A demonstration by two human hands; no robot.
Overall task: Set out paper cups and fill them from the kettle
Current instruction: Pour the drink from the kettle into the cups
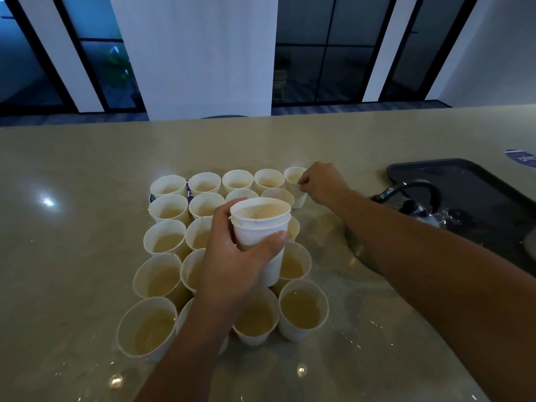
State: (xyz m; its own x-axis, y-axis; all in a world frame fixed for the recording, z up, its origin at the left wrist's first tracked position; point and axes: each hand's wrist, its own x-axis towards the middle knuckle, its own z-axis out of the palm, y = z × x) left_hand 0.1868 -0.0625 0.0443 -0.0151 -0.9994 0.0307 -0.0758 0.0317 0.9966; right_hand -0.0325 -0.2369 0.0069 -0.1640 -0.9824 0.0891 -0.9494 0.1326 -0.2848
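Observation:
Several white paper cups (168,236) stand in tight rows on the beige counter (72,256), most holding pale liquid. My left hand (232,256) grips a small stack of empty cups (259,224) held above the middle of the rows. My right hand (322,182) reaches to the far right corner and pinches the rim of a single cup (294,177) standing there. The kettle (417,204), dark-handled and shiny, sits to the right, partly hidden behind my right forearm.
A dark tray (464,175) lies at the right with the kettle at its near left corner. Wet patches glisten on the counter right of the cups. A blue round label (522,158) lies at the far right. The counter's far edge runs below windows.

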